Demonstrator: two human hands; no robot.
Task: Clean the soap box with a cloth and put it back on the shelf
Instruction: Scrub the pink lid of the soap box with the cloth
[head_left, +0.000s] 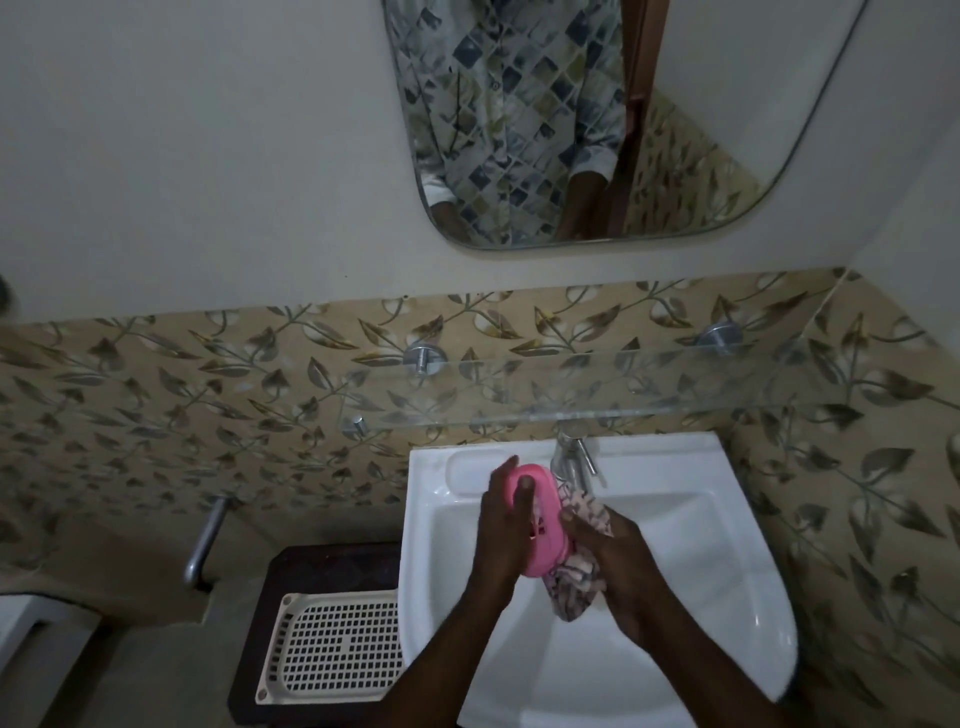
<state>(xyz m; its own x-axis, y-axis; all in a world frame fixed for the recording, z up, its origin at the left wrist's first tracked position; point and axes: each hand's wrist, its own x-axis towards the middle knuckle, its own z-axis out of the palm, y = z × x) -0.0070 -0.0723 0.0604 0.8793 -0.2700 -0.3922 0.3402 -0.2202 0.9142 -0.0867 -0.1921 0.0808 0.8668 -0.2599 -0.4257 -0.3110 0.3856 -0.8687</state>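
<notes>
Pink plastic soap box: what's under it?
The white ceramic basin lies below. The left hand and the patterned cloth in the right hand hide the underside of the soap box.

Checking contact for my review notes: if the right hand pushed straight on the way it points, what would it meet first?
Most likely the pink soap box, held by the left hand; the cloth that the right hand grips lies between them.

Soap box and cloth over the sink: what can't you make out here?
Head view only:
- soap box: its far side is hidden by the left hand; whether it holds soap, cannot tell.
- cloth: mostly bunched under the right hand.
- tap: top blurred behind the glass shelf edge.
- mirror: cut off by the top edge.
</notes>
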